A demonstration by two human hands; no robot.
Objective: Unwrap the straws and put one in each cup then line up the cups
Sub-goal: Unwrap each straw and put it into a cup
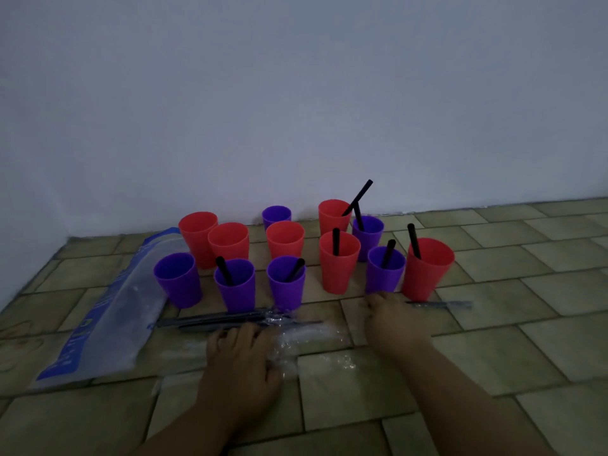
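Several red and purple cups stand on the floor near the wall. Black straws stick out of several, such as the red cup (426, 268) at the right and the purple cup (285, 281) in front. The purple cup (178, 278) at front left and the red cup (284, 238) behind hold none. A bundle of wrapped straws (210, 319) lies in front of the cups. My left hand (241, 352) rests on it and on crumpled clear wrappers (306, 337). My right hand (393, 319) holds one end of a wrapped straw (442, 304) lying on the floor.
A blue and clear plastic bag (108, 319) lies flat at the left. A plain wall (296, 93) rises right behind the cups. The floor covering (493, 340) with a tile pattern stretches to the right and front.
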